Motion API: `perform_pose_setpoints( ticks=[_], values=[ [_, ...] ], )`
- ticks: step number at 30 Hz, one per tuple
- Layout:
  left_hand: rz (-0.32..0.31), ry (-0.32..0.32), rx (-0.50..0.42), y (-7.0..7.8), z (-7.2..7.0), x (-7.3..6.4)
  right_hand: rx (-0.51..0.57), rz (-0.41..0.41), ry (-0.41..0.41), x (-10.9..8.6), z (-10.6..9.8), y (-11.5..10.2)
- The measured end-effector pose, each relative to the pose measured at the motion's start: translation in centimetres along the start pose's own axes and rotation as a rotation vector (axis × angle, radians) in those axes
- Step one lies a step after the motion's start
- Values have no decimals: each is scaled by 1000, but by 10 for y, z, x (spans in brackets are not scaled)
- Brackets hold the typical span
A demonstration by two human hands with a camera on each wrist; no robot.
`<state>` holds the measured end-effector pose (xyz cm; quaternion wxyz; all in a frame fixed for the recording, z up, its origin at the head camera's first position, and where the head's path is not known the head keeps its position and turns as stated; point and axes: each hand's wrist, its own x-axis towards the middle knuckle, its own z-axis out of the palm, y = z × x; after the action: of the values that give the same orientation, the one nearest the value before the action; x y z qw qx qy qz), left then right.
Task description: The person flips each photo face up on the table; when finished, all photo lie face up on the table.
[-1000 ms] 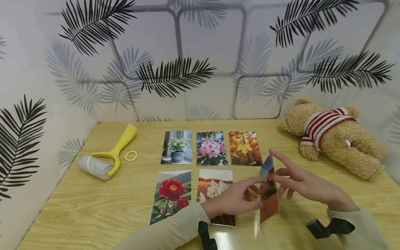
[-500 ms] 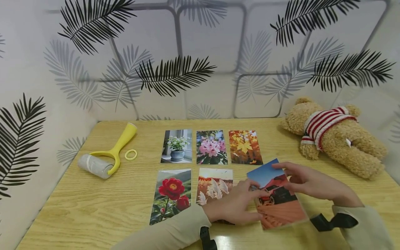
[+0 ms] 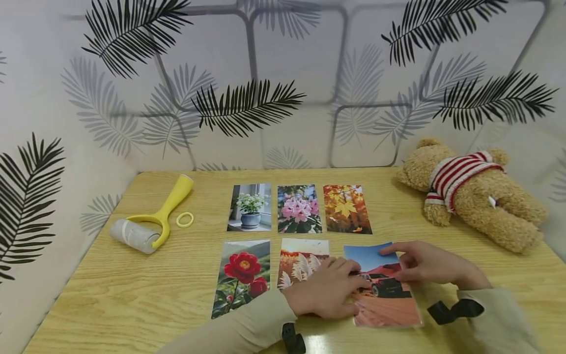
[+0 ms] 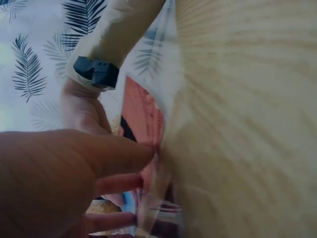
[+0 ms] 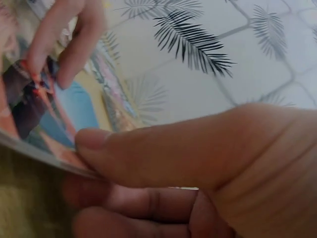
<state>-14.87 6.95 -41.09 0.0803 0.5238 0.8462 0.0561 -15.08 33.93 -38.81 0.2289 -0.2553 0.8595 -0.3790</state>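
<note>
In the head view, a glossy photo card (image 3: 386,307) showing a dark off-road car on red desert under blue sky lies between both hands, its right side slightly raised. My right hand (image 3: 435,265) pinches its right edge; in the right wrist view the thumb (image 5: 99,144) presses on the picture with curled fingers beneath. My left hand (image 3: 325,290) rests at the card's left side, extended fingers touching it. Under that hand is a card with white plume grass (image 3: 305,268), partly hidden. The left wrist view has the thumb (image 4: 129,153) against the card's edge.
Cards with a red flower (image 3: 242,268), a potted plant (image 3: 250,206), pink blossoms (image 3: 298,209) and autumn leaves (image 3: 347,209) lie in rows. A yellow-handled lint roller (image 3: 163,216) and a yellow ring (image 3: 185,220) are at left. A teddy bear (image 3: 477,196) lies at right on the wooden table (image 3: 132,295).
The car card has turned from nearly edge-on to face up, then come down level and straighter beside the plume-grass card. Both hands have moved along with it.
</note>
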Motion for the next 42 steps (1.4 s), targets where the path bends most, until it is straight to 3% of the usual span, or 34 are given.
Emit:
perform_pose_setpoints(
  ticks=[7,15,23,30,34,37,42],
  values=[
    [-58,-11,134,-5,-13,-6,-22,10,67,15,15,1],
    [-80,-21,112,-7,-16,-7,21,47,74,19,19,-1],
    [-90,-5,87,-7,-16,-7,-22,57,94,21,18,1],
    [-52,-52,49,-14,-16,-7,40,51,75,24,20,2],
    [-41,-78,-13,-18,-20,-8,-53,-34,170,28,24,-2],
    [-69,-77,-69,-21,-23,-9,-147,-85,276,33,29,-7],
    [-80,-29,-127,-26,-27,-11,-208,-68,385,34,34,-12]
  ],
)
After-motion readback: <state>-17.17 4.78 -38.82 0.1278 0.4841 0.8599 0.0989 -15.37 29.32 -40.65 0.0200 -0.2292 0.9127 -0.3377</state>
